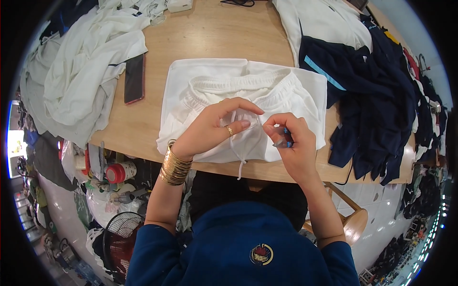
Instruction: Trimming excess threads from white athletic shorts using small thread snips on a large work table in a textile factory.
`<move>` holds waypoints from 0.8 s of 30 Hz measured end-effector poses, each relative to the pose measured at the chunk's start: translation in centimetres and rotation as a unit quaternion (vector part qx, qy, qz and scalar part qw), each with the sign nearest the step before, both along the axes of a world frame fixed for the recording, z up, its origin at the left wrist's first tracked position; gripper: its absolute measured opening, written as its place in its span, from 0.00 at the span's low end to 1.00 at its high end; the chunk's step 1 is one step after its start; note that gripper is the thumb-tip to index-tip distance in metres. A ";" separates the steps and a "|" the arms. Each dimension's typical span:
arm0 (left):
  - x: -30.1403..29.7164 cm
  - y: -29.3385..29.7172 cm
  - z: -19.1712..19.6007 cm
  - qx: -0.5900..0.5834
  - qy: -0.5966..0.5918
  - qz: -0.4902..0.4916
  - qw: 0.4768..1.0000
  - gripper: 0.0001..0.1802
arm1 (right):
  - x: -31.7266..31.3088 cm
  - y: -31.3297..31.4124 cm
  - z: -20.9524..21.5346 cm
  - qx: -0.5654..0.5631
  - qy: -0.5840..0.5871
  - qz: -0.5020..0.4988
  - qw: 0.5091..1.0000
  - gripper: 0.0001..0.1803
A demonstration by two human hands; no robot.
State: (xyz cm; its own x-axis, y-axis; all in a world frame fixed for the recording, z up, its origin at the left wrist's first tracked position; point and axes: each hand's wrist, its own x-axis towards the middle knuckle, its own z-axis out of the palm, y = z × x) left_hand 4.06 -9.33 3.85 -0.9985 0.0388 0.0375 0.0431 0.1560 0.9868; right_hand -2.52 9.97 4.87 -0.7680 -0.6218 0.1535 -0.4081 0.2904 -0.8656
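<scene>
Both hands pinch the white drawstring: left hand [210, 128] and right hand [291, 143] closed on it above the white shorts [210, 81], cord [236, 148] trailing near

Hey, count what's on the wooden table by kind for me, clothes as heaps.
White shorts under both hands: 1
White garment heaps: 2
Navy garment heap: 1
Phone: 1
Total: 5
</scene>
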 end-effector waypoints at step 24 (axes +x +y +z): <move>-0.1 0.4 -0.6 -0.288 0.087 0.008 0.954 0.06 | -0.8 0.4 -0.6 0.037 -0.219 0.047 0.974 0.07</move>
